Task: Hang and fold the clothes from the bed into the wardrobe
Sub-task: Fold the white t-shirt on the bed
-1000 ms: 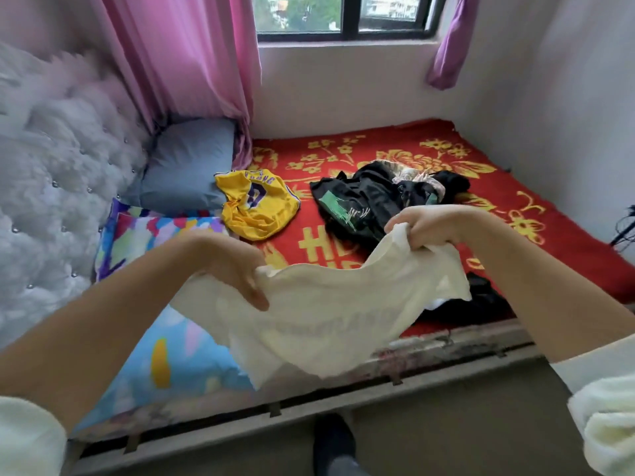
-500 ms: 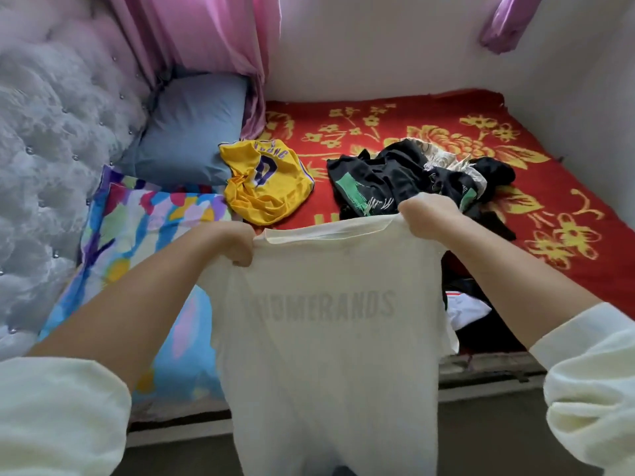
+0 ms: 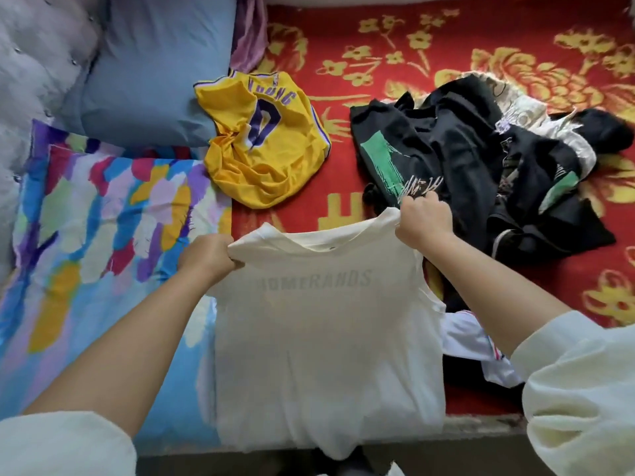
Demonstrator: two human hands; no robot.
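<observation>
Both hands, left (image 3: 206,257) and right (image 3: 423,223), pinch the cream shirt (image 3: 323,338) by its shoulders over the bed (image 3: 395,46) edge; an uneven grip might let it sag and crease.

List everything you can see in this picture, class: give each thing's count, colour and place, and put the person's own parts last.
cream T-shirt: one, cream with grey lettering, held up by its shoulders over the bed's near edge
yellow jersey: one, yellow with purple number, crumpled beside the pillow
dark clothes pile: one heap, mostly black with green patches, right of the jersey
pillow: one, grey-blue, far left
patterned quilt: one, multicoloured, left
bedspread: one, red with gold flowers
left hand: grips the shirt's left shoulder
right hand: grips the right shoulder
</observation>
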